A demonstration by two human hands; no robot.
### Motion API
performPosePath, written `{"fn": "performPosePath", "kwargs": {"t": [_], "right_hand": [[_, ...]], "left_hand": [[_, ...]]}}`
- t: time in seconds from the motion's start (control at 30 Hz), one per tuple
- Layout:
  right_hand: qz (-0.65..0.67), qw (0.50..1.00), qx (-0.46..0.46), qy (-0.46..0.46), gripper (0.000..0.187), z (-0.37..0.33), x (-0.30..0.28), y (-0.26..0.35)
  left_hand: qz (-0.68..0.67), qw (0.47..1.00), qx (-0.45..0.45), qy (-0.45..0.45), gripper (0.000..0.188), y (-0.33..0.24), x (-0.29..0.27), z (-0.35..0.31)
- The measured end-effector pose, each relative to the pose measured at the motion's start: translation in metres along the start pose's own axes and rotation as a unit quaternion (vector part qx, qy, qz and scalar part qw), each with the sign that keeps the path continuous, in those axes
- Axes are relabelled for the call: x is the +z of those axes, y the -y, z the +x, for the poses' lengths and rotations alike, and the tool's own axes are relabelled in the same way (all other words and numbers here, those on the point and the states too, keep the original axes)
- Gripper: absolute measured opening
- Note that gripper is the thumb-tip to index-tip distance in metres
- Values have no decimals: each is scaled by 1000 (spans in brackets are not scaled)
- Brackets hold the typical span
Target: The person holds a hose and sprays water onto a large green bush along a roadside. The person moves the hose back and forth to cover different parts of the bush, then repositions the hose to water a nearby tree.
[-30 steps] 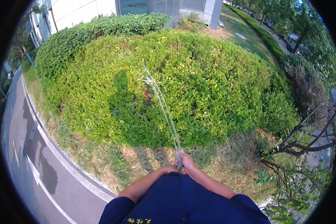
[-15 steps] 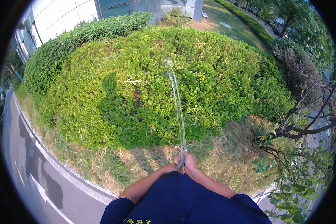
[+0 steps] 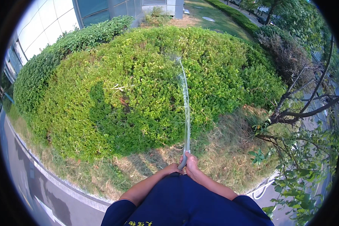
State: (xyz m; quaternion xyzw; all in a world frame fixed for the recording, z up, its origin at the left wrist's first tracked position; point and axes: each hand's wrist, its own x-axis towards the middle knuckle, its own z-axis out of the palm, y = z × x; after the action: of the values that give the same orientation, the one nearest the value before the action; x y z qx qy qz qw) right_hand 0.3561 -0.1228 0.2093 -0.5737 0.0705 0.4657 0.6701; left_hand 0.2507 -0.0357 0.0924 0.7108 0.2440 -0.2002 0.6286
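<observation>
Your right hand (image 3: 192, 162) clamps the grey hose (image 3: 182, 162) near its mouth, likely steadying the water stream (image 3: 187, 109) over the hedge (image 3: 147, 88); can't tell the grip of your left hand (image 3: 172, 169).

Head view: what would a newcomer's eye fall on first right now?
Probably the bright water stream, arcing up the middle of the picture over the broad yellow-green hedge. Next, the grey hose it leaves, low in the centre, gripped by the right hand with the left hand close beside it. Then the dark, bare branches reaching in at the right edge.
</observation>
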Motion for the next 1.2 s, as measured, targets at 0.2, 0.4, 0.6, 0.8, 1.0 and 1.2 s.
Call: {"fn": "performPosePath", "kwargs": {"t": [0.2,0.4,0.6,0.8,1.0,1.2], "right_hand": [[-12,1000,-18,1,30,-4,2,0],[-13,1000,-2,29,29,2,9,-11],[-24,997,33,64,29,2,21,-14],[-100,987,48,115,28,2,27,-14],[-136,978,45,149,27,7,28,-21],[-122,980,45,152,31,8,28,-24]], "left_hand": [[-17,1000,18,5,45,2,0,-2],[-43,998,43,-19,41,22,2,-2],[-124,992,32,-21,37,49,5,-1],[-171,985,33,12,36,60,4,-2],[-223,973,42,28,38,71,6,-1],[-174,984,26,19,46,80,8,6]]}}
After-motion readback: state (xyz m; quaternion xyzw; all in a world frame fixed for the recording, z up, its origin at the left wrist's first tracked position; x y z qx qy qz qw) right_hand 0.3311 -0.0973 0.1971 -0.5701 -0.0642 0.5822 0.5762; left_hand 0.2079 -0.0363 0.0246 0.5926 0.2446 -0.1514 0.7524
